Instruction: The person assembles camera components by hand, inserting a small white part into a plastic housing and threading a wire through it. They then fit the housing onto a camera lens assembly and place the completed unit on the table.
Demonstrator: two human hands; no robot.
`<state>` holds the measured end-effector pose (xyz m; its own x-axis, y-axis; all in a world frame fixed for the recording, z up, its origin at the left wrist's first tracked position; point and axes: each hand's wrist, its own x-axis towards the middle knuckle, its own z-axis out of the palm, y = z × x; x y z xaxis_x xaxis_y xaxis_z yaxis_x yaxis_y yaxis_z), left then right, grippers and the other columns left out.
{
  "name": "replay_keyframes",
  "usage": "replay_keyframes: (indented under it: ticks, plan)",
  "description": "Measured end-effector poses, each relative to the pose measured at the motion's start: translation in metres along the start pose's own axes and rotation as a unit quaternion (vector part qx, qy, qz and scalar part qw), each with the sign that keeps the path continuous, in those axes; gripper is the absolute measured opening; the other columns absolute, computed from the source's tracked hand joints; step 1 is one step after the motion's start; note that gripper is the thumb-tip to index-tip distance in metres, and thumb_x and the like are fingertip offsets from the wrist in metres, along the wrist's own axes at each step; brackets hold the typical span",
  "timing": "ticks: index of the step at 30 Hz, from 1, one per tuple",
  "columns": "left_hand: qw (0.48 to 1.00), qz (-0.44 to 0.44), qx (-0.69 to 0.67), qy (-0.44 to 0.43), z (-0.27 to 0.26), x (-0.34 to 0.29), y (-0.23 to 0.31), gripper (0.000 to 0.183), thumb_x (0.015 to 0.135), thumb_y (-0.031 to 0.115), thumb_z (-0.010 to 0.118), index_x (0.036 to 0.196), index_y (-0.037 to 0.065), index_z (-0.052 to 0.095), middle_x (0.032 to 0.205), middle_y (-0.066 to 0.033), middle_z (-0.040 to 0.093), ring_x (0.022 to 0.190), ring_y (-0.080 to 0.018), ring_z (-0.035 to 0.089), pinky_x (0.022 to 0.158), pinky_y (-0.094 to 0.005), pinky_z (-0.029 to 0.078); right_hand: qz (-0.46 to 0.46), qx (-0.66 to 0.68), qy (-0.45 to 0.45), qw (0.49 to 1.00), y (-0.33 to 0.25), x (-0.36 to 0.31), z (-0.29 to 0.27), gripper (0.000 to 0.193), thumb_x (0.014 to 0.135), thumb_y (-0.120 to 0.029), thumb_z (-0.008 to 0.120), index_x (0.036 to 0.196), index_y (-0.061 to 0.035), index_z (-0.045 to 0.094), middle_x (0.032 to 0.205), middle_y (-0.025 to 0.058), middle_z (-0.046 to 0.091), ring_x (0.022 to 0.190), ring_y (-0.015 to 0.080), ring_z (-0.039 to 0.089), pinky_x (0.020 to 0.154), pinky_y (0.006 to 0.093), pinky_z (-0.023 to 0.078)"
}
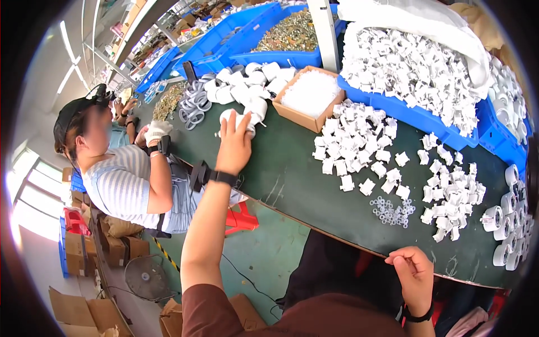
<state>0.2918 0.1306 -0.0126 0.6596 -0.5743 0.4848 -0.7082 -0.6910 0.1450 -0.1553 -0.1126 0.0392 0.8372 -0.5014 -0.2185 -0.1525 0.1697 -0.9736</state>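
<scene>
My left hand [234, 147] is stretched out to the far left of the bench, its fingers closed over a white round plastic part [251, 130]. Just beyond it lies a pile of white plastic cups [255, 105]. My right hand [414, 273] hovers at the near edge of the bench with its fingers curled and the thumb close to the index finger. Whether anything small sits in that hand cannot be made out. The things nearest to it are small clear rings [393, 212] and a heap of white clip-like parts [453, 196].
Another heap of white clip parts [356, 137] lies mid-bench, beside a cardboard box [303, 112] of whitish bits. A blue bin [404, 109] of white parts stands behind. White rings [506, 233] stand at right, grey rings [193, 106] at left. A co-worker [126, 180] sits left.
</scene>
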Motion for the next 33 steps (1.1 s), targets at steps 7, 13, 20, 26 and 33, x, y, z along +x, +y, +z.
replay_keyframes:
  ticks: [7, 13, 20, 26, 33]
  plan:
    - [0.983, 0.046, 0.139, 0.112, 0.027, 0.032, -0.029, 0.083, 0.087, 0.029, 0.075, 0.153, -0.004, 0.037, 0.15, -0.037, 0.039, 0.144, -0.052, 0.031, 0.117, -0.0576, 0.027, -0.135, -0.186, 0.036, 0.973, -0.004, 0.0, -0.029, 0.008, 0.098, 0.0, 0.063, 0.102, 0.0021, 0.07, 0.098, 0.0105, 0.072, 0.093, 0.0185, 0.068, 0.085, 0.0299, 0.052]
    - [0.994, 0.081, -0.062, 0.032, -0.05, -0.029, 0.121, 0.048, 0.095, 0.012, 0.067, 0.141, 0.005, 0.057, 0.153, -0.0198, 0.045, 0.141, -0.0381, 0.038, 0.115, -0.0463, 0.031, -0.26, -0.425, 0.293, 0.816, -0.012, -0.002, -0.096, 0.007, 0.09, 0.002, 0.07, 0.096, 0.0, 0.068, 0.093, 0.0119, 0.067, 0.083, 0.0249, 0.063, 0.075, 0.0329, 0.051]
    - [0.891, 0.14, -0.397, -0.169, -0.068, -0.091, 0.241, 0.023, 0.082, -0.007, 0.065, 0.102, 0.002, 0.073, 0.113, -0.0155, 0.069, 0.1, -0.0313, 0.064, 0.084, -0.0403, 0.052, -0.198, -0.644, 0.405, 0.618, -0.005, 0.023, -0.202, 0.059, 0.09, -0.024, 0.076, 0.143, -0.0117, 0.055, 0.134, 0.0128, 0.058, 0.125, 0.0336, 0.048, 0.107, 0.0459, 0.035]
    - [0.844, 0.231, -0.42, -0.241, -0.048, -0.102, 0.292, 0.025, 0.082, 0.0, 0.072, 0.106, 0.008, 0.074, 0.103, -0.0069, 0.073, 0.089, -0.028, 0.067, 0.08, -0.0383, 0.049, -0.122, -0.681, 0.314, 0.65, -0.009, 0.011, -0.206, 0.059, 0.091, -0.031, 0.075, 0.143, -0.0113, 0.054, 0.132, 0.0113, 0.059, 0.127, 0.0331, 0.047, 0.108, 0.0462, 0.032]
    - [0.859, 0.213, -0.394, -0.248, -0.043, -0.105, 0.294, 0.023, 0.085, 0.002, 0.071, 0.107, 0.008, 0.074, 0.108, -0.0055, 0.071, 0.094, -0.0268, 0.063, 0.083, -0.0379, 0.045, -0.1, -0.339, 0.349, 0.868, -0.003, -0.006, -0.171, 0.051, 0.092, -0.014, 0.076, 0.135, -0.0022, 0.053, 0.119, 0.0051, 0.063, 0.107, 0.0133, 0.059, 0.093, 0.0285, 0.048]
